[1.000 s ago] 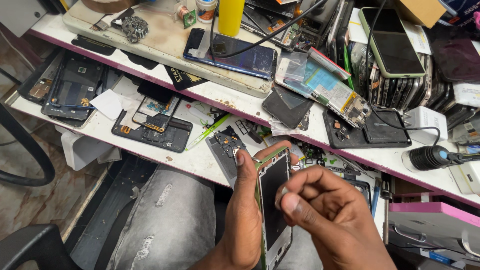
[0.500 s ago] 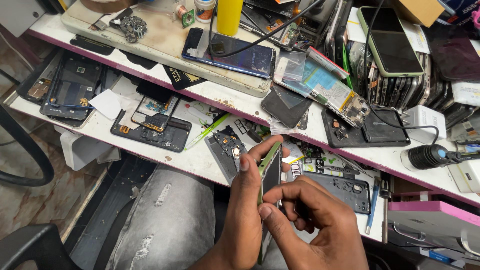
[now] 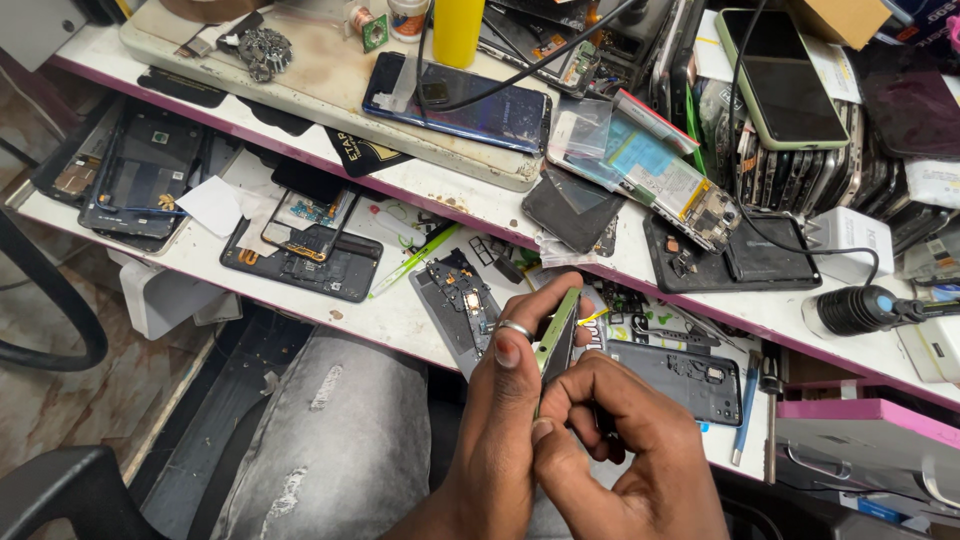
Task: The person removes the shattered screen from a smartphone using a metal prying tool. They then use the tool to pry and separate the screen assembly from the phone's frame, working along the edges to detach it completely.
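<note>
My left hand (image 3: 500, 400), with a ring on one finger, grips a slim phone (image 3: 556, 338) that stands on edge, its greenish side frame turned toward me. My right hand (image 3: 625, 440) is curled against the phone's lower right side, with the thumb and fingertips pressed on its edge. Both hands hover over my lap, just in front of the white workbench edge (image 3: 380, 330). Behind the hands lies an opened phone back (image 3: 462, 305) and a dark phone frame (image 3: 690, 375).
The bench holds several dismantled phones (image 3: 140, 175), a dark blue phone (image 3: 460, 100) on a raised board, a green tweezer-like tool (image 3: 412, 260), a yellow bottle (image 3: 458, 30), a black handheld tool (image 3: 860, 308) and a blue pen (image 3: 745, 410). A pink-topped drawer (image 3: 865, 420) is at right.
The phone has turned from screen-facing to edge-on in my left hand. My right hand moved in closer and lower against its side.
</note>
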